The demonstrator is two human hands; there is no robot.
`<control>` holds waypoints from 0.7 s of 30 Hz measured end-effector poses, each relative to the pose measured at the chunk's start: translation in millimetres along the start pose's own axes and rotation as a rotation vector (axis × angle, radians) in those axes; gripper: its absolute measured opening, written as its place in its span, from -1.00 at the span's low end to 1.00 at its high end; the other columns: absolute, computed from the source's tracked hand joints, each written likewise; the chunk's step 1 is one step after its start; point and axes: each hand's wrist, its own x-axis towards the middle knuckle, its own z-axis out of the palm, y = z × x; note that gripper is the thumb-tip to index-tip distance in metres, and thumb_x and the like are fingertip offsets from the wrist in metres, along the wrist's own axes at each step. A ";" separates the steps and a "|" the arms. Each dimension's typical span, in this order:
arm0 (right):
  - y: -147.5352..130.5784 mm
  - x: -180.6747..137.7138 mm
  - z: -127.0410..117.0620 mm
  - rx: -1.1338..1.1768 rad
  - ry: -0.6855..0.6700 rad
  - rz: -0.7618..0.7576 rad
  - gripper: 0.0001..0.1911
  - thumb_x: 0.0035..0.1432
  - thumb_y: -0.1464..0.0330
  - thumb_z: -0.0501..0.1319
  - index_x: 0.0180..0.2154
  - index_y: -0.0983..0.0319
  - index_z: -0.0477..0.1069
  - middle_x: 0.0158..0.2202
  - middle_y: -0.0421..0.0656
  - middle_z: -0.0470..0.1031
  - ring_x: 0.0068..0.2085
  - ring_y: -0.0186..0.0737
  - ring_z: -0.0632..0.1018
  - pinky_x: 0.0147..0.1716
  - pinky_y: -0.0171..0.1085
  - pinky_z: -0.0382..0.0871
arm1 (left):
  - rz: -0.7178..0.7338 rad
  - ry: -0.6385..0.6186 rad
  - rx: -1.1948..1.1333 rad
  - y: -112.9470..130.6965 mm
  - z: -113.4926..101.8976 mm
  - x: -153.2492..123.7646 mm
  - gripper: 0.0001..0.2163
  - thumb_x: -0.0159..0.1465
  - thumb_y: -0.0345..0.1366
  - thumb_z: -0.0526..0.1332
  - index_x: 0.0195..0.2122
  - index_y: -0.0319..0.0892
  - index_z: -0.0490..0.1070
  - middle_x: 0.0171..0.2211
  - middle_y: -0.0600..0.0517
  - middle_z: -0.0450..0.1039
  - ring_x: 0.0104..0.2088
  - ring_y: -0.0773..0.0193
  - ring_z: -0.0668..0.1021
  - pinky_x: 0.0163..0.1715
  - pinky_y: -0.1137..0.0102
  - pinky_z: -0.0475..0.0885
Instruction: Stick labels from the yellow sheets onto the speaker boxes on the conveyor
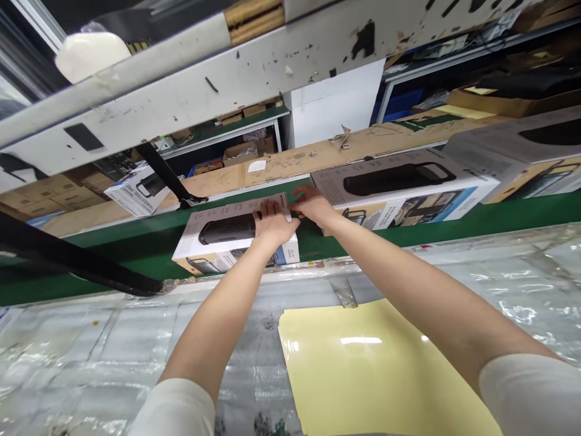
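A white product box [218, 233] printed with a black speaker lies on the green conveyor belt [499, 218]. My left hand [272, 225] rests on the box's right end with its fingers pressed flat on the top. My right hand [313, 206] is at the box's far right corner, fingers curled over the edge. Both arms reach forward across the bench.
A second, larger white box [399, 184] lies on the belt just right of my hands, and a third [526, 151] beyond it. A yellow sheet [376, 369] lies on the plastic-covered bench [91, 351]. A white beam [227, 79] runs overhead, black struts [72, 260] at left.
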 end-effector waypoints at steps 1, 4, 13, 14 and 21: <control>1.2 2.5 3.6 -0.016 -0.003 0.002 -0.65 -0.04 0.48 0.44 -0.21 0.19 0.40 -0.51 -0.26 0.41 -0.52 -0.23 0.44 -0.52 -0.23 0.39 | 0.002 0.002 0.005 -0.8 -0.1 -0.6 -0.27 0.37 0.06 0.04 0.48 -0.23 0.06 0.51 -0.22 -0.05 0.52 -0.19 -0.02 0.43 -0.16 -0.12; 3.7 6.5 9.3 -0.053 -0.014 0.004 -0.64 -0.07 0.48 0.43 -0.20 0.18 0.42 -0.44 -0.22 0.46 -0.44 -0.16 0.50 -0.45 -0.20 0.42 | 0.001 0.004 0.007 -2.1 -0.8 -0.8 -0.28 0.39 0.05 0.03 0.49 -0.22 0.05 0.52 -0.23 -0.06 0.52 -0.17 -0.03 0.44 -0.14 -0.13; 7.4 9.3 25.9 0.081 -0.035 0.194 -0.57 -0.05 0.33 0.55 -0.35 0.15 0.28 -0.59 -0.33 0.30 -0.55 -0.29 0.36 -0.63 -0.32 0.21 | -0.012 0.003 0.013 -6.2 -4.7 -4.7 -0.24 0.37 0.09 -0.01 0.49 -0.28 0.02 0.53 -0.23 -0.11 0.53 -0.11 -0.05 0.46 -0.09 -0.15; 8.5 7.8 28.2 0.115 -0.039 0.214 -0.57 -0.02 0.30 0.54 -0.36 0.15 0.28 -0.61 -0.34 0.29 -0.55 -0.31 0.34 -0.65 -0.34 0.18 | -0.012 0.004 0.015 -6.5 -5.2 -5.1 -0.24 0.37 0.07 -0.01 0.49 -0.28 0.02 0.53 -0.23 -0.10 0.53 -0.11 -0.05 0.47 -0.09 -0.15; 14.0 -5.8 31.0 0.356 -0.064 0.293 -0.52 -0.09 0.39 0.58 -0.25 0.18 0.32 -0.55 -0.36 0.40 -0.48 -0.34 0.43 -0.58 -0.40 0.31 | -0.021 0.026 -0.003 -12.7 -3.6 -4.4 -0.25 0.35 -0.01 0.05 0.49 -0.29 0.01 0.52 -0.22 -0.08 0.53 -0.10 -0.05 0.47 -0.06 -0.16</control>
